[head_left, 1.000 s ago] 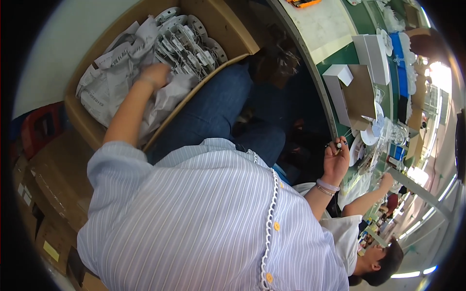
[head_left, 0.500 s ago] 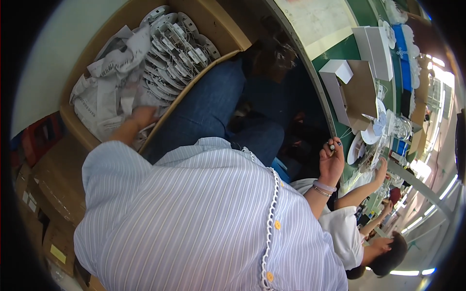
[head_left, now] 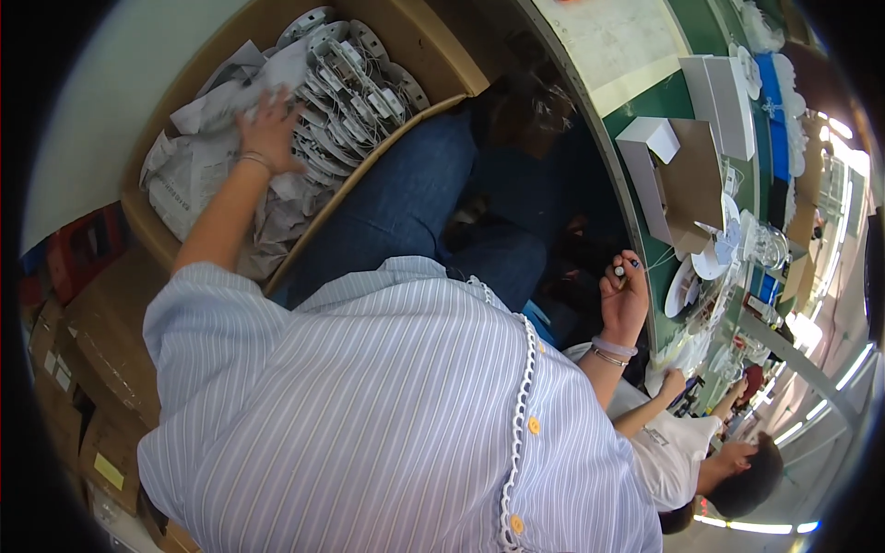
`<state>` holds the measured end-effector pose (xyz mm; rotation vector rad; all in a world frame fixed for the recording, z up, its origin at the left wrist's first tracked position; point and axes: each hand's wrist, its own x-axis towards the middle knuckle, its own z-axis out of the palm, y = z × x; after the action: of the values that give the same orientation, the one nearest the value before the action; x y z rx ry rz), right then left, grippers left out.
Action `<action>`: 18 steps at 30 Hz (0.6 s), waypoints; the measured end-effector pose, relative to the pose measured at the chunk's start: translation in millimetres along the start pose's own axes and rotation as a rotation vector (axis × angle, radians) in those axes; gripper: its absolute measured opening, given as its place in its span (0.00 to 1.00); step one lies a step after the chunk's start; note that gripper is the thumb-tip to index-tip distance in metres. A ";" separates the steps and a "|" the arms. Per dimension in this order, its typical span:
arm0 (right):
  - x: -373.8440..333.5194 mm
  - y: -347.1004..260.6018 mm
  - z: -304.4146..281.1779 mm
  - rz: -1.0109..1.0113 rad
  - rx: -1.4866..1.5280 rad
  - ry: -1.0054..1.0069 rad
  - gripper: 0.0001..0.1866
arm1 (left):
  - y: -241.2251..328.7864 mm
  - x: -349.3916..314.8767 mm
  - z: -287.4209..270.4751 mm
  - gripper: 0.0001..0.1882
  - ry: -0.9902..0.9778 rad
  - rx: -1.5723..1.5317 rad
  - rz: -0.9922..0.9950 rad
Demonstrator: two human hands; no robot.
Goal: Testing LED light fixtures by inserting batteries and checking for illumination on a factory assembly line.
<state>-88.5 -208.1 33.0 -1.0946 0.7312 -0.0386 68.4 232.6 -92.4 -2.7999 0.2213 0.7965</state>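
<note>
My left hand is open, fingers spread over crumpled white printed paper inside a cardboard box. Right beside its fingertips stand rows of round white lamp base plates with thin wires, packed on edge in the box. At the right, close to the edge of the green workbench, my right hand is closed around a slim dark pen-like tool. Only the tool's end shows between the fingers, so its exact kind is hidden.
On the bench stand an opened white carton, another white box and white discs. A co-worker in a white shirt sits at my right. Closed cardboard boxes are stacked at the left.
My left hand has moved farther into the box, from its near side up onto the paper beside the plates, fingers spreading. The right hand keeps its tool. The co-worker's arm has lowered.
</note>
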 end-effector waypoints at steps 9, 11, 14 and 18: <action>-0.7 10.9 2.5 0.038 -0.038 0.048 0.08 | -58.7 -17.6 108.8 0.31 -0.446 0.124 -0.330; 2.3 8.4 5.8 0.036 -0.039 0.032 0.08 | -51.0 -9.1 66.8 0.32 -0.514 0.053 -0.317; 1.7 9.4 10.3 0.023 -0.042 0.026 0.08 | -43.0 6.9 5.8 0.25 -0.516 0.037 -0.109; -3.1 13.7 14.3 0.014 -0.061 0.039 0.08 | 5.6 40.3 -26.5 0.10 0.308 -0.405 0.144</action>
<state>-87.3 -189.0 27.0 -1.1495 0.7791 -0.0262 114.4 217.1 -93.0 -3.3188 0.3496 0.4732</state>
